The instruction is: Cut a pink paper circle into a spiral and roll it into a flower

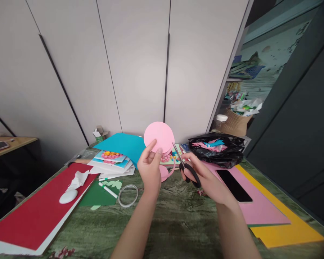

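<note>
My left hand (150,163) pinches a round pink paper disc (160,135) by its lower edge and holds it up above the table. In my right hand (201,174) are black-handled scissors (189,172), fingers in the loops. Their blades point up and left, with the tips close to the disc's right edge; whether they touch it I cannot tell. Below the disc, a curled pink paper strip (172,169) shows beside another rounded pink piece (164,173), both partly hidden by my left hand.
Red sheets (43,208), a blue sheet (121,145), green paper (99,194) and a tape roll (127,196) lie to the left. On the right are a phone (233,185), pink and yellow sheets (288,233), and a black bag (216,156) with paper scraps. Cabinet doors (137,64) stand behind.
</note>
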The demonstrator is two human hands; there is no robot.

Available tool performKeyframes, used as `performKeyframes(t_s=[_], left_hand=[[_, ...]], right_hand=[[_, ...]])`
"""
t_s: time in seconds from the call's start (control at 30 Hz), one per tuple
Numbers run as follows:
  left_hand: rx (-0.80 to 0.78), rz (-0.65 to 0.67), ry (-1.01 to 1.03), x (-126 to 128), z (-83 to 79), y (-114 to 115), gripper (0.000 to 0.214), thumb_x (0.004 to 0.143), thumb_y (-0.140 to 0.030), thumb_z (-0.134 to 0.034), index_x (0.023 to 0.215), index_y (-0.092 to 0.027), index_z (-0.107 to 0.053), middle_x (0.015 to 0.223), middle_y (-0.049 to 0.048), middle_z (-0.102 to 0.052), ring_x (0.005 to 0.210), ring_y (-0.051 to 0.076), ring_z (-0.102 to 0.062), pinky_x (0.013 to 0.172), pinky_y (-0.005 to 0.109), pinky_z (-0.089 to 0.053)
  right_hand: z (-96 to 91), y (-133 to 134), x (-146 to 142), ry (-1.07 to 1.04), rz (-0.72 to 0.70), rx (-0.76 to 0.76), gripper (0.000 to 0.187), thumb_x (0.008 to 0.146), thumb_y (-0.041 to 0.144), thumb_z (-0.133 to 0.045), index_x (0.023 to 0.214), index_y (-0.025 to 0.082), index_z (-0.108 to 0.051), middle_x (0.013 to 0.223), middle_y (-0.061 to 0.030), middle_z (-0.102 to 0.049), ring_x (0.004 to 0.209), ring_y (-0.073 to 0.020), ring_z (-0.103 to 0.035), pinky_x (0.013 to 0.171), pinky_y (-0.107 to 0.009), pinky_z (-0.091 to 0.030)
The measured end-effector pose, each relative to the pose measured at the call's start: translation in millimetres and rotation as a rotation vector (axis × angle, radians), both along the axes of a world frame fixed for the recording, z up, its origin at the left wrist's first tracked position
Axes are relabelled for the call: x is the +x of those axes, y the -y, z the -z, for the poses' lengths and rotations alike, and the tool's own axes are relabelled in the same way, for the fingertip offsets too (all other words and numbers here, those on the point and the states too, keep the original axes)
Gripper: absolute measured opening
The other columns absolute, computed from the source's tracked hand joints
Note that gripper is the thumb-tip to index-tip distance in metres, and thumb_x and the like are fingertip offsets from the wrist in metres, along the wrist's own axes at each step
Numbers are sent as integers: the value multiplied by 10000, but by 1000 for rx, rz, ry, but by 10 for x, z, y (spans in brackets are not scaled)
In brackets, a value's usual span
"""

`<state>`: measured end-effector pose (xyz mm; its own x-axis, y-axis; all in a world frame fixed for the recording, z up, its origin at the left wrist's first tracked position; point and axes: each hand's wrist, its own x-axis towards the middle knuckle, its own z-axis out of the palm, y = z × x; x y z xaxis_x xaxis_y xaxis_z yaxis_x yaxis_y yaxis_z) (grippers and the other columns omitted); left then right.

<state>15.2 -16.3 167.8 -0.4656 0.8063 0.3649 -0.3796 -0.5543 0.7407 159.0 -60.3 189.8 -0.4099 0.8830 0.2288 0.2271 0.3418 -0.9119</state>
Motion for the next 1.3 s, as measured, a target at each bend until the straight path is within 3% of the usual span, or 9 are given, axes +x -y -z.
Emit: performKeyframes(t_s=[0.27,0.5,0.7,1.07,1.3], left_hand=[[-15,71,57,31,25,-7,408,680,-252,-714,1078,-188,-651,780,18,-637,699,90,-571,665,204,-478],[-36,118,48,42,43,17,445,670,-258,-719,1101,-182,-639,647,-21,-564,578,66,-507,582,197,-444],[-20,155,14,67,4,76,386,685,-227,-704,1067,-194,-660,585,-41,-515,556,60,-491,546,178,-426],[-38,103,-23,62,-36,143,382,695,-242,-689,1072,-189,-656,800,30,-664,645,87,-585,505,167,-453],[-9,86,-14,43,-31,148,351,701,-221,-694,1050,-219,-668,735,-1,-624,705,88,-590,610,169,-485]], right_hand=[[-28,25,-3,9,19,16,258,890,457,-438,1056,264,-391,727,35,-455,663,-116,-405,619,-244,-328],[-11,9,-47,-64,59,37,270,885,456,-447,1060,260,-386,753,24,-459,705,-123,-451,686,-256,-393],[27,-18,-82,-93,112,100,283,894,443,-434,1104,259,-383,736,29,-464,673,-116,-458,648,-235,-384],[82,-19,-162,-93,188,209,276,887,397,-467,1116,260,-398,801,8,-512,719,-136,-495,660,-264,-404],[107,-18,-170,-106,186,210,301,886,382,-474,1154,260,-410,826,-1,-519,735,-144,-491,673,-286,-408]])
